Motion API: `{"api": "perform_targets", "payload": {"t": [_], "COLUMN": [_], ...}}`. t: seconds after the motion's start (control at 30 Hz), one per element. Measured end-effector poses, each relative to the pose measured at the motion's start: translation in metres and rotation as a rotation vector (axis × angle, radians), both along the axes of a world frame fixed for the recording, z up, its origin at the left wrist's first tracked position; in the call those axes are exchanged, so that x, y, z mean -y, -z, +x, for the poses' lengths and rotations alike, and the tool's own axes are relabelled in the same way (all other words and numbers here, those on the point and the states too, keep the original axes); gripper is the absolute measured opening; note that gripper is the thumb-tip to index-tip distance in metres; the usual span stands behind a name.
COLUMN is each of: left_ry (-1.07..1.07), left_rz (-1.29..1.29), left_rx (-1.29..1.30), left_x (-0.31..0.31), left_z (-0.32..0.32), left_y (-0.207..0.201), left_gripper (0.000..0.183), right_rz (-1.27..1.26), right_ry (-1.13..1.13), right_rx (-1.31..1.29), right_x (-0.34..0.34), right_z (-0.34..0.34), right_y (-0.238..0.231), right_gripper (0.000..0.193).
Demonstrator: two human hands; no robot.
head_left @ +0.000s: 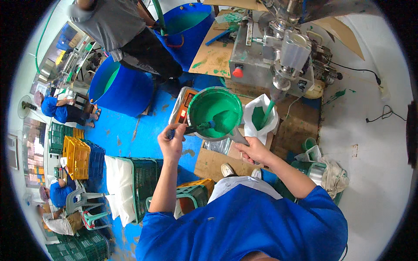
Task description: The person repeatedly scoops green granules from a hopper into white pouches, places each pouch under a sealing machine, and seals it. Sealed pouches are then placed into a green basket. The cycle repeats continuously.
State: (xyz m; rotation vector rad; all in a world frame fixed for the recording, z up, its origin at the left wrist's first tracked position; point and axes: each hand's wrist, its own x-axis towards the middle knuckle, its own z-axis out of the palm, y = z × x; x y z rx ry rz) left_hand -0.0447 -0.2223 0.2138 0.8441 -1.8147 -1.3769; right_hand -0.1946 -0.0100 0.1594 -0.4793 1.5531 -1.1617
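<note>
My right hand [254,150] is closed round the grey handle of a large round dipper [237,137]. Thick green paste [220,111] coats its inside and lies in the bottom. At the dipper's left rim, my left hand [173,141] grips a dark-handled tool [190,129]; its far end is smeared with paste, so its exact kind is unclear. Just right of the dipper stands a white bag [272,124], open at the top, with green paste inside. Above the bag, a metal filling machine's nozzle [278,89] points down, and a green stream reaches from it into the bag.
An orange digital scale [185,103] sits left of the dipper. The machine's box has a red button [238,71]. Blue tubs [130,89] of green liquid stand far left, near a standing person [115,26]. Crates [146,182] are at left, a cloth-draped bin [333,178] at right.
</note>
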Motion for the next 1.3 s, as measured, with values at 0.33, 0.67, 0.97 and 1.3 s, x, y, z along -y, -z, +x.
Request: {"api": "perform_targets", "payload": {"t": [0.33, 0.67, 0.97, 1.3], "left_ry": [-0.405, -0.388, -0.351, -0.314], "left_rz": [0.612, 0.501, 0.497, 0.53], "left_rx": [-0.28, -0.279, -0.264, -0.247], "left_x": [-0.056, -0.093, -0.118, -0.129], "left_z": [0.029, 0.039, 0.037, 0.03], "left_y": [0.044, 0.031, 0.029, 0.03], "left_gripper": [0.018, 0.016, 0.013, 0.014], "right_rz": [0.01, 0.053, 0.067, 0.09], "right_ry": [-0.044, -0.065, -0.001, -0.014], "right_rx": [0.023, 0.084, 0.144, 0.131], "right_x": [-0.07, -0.132, -0.155, -0.164], "right_z": [0.006, 0.02, 0.029, 0.032], "right_y": [0.01, 0.024, 0.037, 0.038], "right_gripper": [0.033, 0.033, 0.031, 0.028]}}
